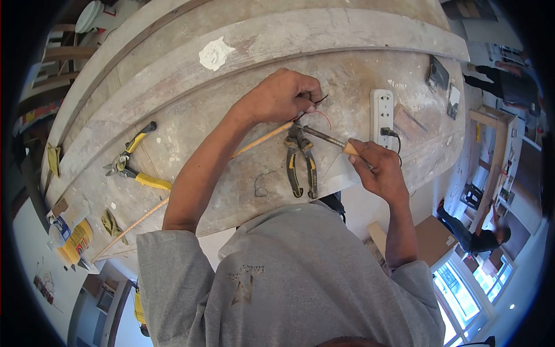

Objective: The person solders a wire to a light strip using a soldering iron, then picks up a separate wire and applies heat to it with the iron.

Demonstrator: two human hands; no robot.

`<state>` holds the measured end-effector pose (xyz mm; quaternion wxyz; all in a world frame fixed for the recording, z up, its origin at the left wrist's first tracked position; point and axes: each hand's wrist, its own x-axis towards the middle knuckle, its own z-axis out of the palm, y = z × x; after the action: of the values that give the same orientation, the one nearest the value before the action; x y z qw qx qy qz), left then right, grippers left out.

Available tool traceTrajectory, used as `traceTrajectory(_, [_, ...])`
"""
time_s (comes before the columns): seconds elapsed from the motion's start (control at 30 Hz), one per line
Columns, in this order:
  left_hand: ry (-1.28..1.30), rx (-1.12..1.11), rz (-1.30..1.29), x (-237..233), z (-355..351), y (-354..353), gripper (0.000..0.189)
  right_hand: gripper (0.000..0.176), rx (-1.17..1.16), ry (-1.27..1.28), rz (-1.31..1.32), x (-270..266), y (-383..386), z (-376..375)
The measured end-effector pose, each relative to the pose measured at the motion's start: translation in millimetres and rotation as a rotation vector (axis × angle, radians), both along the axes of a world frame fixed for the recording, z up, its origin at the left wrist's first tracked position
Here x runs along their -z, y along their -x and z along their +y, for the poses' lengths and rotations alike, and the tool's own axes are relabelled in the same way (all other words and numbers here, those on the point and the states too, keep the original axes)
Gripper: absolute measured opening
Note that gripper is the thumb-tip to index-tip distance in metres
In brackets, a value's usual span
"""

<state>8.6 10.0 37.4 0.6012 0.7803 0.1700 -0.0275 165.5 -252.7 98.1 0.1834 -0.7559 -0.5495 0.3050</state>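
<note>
My left hand (281,95) is closed, its fingertips pinching a thin black wire (321,99) at the end of a narrow yellowish strip (260,140). A thin red wire (325,115) curves out beside the fingers. In my right hand (378,172) is a soldering iron (327,137), gripped by its wooden handle, its metal tip pointing left at the strip's end. Black and yellow pliers (302,165) lie beneath that spot, jaws right at the strip's end and overlapped by the iron tip. My left forearm hides part of the strip.
A white power strip (381,110) with a black plug stands right of my hands. Wire strippers (132,159) lie at left, near a yellow container (75,243). Long curved boards (277,37) cross the far side of the worktable (243,196). Another person (483,237) is at far right.
</note>
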Motion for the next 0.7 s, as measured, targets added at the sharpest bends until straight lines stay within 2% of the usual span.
traceTrajectory(0.7, [0.018, -0.029, -0.020, 1.9, -1.4, 0.2, 0.012, 0.034, -0.026, 0.008, -0.019, 0.7, -0.7, 0.7])
